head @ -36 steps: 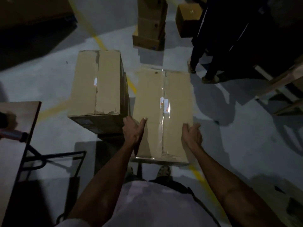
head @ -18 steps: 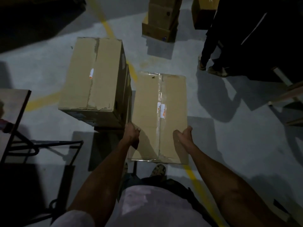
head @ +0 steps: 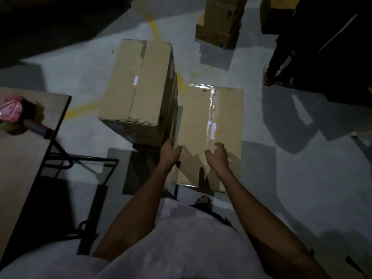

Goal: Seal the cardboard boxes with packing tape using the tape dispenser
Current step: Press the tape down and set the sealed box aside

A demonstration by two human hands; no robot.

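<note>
A low cardboard box [head: 193,121] lies on the floor in front of me, with shiny clear tape along its middle seam and far edge. My left hand [head: 170,153] hovers at the box's near left edge and my right hand [head: 218,157] hovers over its near middle. Both have loosely curled fingers and hold nothing. A taller box [head: 138,83] stands against the low box's left side, its top seam covered by a brown strip. On the table at the left lies a pink object with a dark handle [head: 14,110], probably the tape dispenser.
The wooden table [head: 22,158] with a black metal frame fills the left side. More stacked boxes [head: 220,23] stand at the back. Another person's legs and feet [head: 275,75] are at the back right. Yellow lines cross the grey floor.
Both hands have let go of the low box's sides and come in over its top. The view has swung left, bringing the table and the pink object into sight.
</note>
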